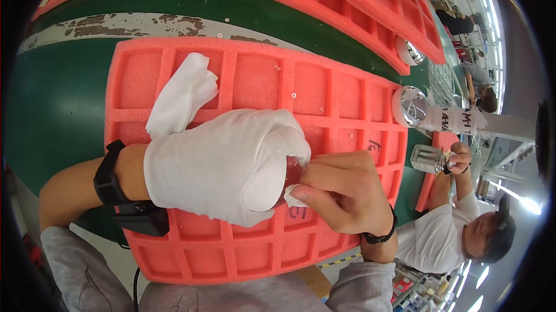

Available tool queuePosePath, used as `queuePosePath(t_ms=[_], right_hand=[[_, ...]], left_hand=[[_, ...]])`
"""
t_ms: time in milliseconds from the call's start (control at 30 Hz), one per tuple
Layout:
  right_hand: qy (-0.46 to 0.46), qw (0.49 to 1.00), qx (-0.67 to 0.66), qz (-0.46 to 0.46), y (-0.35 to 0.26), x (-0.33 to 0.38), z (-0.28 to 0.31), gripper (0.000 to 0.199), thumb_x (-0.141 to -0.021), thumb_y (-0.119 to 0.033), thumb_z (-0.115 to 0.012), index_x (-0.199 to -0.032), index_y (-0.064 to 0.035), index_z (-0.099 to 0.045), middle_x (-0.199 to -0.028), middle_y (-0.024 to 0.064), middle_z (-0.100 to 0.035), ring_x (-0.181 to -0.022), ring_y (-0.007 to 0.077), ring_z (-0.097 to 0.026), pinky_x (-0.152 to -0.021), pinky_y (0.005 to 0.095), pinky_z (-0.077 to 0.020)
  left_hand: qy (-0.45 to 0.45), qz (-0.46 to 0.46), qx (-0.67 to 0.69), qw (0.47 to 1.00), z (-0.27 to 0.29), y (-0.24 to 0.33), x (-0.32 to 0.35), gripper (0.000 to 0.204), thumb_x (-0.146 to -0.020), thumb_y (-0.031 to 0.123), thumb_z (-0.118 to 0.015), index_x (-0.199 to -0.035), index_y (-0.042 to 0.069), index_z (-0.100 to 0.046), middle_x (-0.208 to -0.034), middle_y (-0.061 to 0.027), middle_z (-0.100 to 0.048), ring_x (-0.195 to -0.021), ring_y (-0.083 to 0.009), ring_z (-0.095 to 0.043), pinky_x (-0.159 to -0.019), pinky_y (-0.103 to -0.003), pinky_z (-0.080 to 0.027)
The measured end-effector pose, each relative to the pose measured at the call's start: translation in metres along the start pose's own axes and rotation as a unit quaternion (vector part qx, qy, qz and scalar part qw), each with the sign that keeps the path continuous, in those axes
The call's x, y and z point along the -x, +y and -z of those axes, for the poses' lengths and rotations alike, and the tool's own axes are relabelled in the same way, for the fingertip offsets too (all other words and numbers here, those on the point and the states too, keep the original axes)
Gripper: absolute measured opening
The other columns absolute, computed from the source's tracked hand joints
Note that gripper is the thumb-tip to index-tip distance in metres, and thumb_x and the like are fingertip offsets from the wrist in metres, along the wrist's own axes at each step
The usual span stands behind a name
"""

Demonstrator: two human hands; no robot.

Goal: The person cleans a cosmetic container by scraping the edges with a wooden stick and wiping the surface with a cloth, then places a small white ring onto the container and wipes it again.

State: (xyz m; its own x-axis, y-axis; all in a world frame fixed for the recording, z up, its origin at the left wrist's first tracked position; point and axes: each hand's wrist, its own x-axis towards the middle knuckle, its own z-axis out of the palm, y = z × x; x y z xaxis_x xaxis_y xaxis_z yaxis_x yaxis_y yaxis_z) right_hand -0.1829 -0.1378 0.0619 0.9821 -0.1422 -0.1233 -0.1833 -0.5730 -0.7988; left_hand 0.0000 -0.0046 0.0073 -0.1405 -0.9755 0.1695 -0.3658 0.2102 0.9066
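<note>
Gripping a small glass piece over the red foam tray, mid-table: gloved left hand closed round it, bare right hand pinching a white wipe against it.

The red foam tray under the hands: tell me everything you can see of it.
The red foam tray is a soft-looking coral-red slab moulded into a grid of square compartments with raised ribs. It lies flat on the green table; the visible compartments are empty. A few cells bear dark handwritten marks. The left hand, in a white cloth glove, and the bare right hand are over its middle, hiding several cells. A loose white cloth trails over its upper left cells.
</note>
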Motion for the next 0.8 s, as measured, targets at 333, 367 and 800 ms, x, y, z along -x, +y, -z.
queuePosePath(t_ms=[333, 367, 800], right_hand=[[0.051, 0.998, -0.024, -0.034, -0.003, 0.004, -0.009, 0.012, -0.08, -0.003, -0.074, -0.073, -0.0016, -0.064, -0.057, 0.0078, -0.049, -0.05, 0.0241, -0.048, -0.045, 0.0347, -0.034], [0.051, 0.998, -0.027, -0.034, -0.003, 0.003, -0.008, 0.012, -0.08, -0.003, -0.074, -0.073, -0.0016, -0.064, -0.057, 0.0078, -0.049, -0.05, 0.0241, -0.048, -0.045, 0.0347, -0.034], [0.032, 0.999, -0.036, 0.007, -0.002, 0.004, -0.009, 0.014, -0.085, -0.003, -0.071, -0.073, 0.0001, -0.065, -0.056, 0.0082, -0.052, -0.047, 0.0233, -0.047, -0.045, 0.0341, -0.0342]], left_hand=[[-0.029, 0.017, -0.001, 0.999, 0.003, 0.0, -0.005, 0.047, -0.059, 0.017, -0.086, -0.099, 0.004, -0.064, -0.099, -0.0141, -0.064, -0.101, -0.0366, -0.062, -0.092, -0.045, -0.053], [-0.041, 0.023, -0.01, 0.999, 0.006, 0.001, -0.006, 0.047, -0.059, 0.017, -0.086, -0.1, 0.005, -0.064, -0.099, -0.014, -0.064, -0.102, -0.0364, -0.062, -0.093, -0.045, -0.053], [-0.06, 0.027, -0.015, 0.998, 0.005, -0.001, -0.005, 0.054, -0.058, 0.017, -0.087, -0.105, 0.008, -0.062, -0.106, -0.0098, -0.062, -0.102, -0.0347, -0.061, -0.089, -0.044, -0.052]])
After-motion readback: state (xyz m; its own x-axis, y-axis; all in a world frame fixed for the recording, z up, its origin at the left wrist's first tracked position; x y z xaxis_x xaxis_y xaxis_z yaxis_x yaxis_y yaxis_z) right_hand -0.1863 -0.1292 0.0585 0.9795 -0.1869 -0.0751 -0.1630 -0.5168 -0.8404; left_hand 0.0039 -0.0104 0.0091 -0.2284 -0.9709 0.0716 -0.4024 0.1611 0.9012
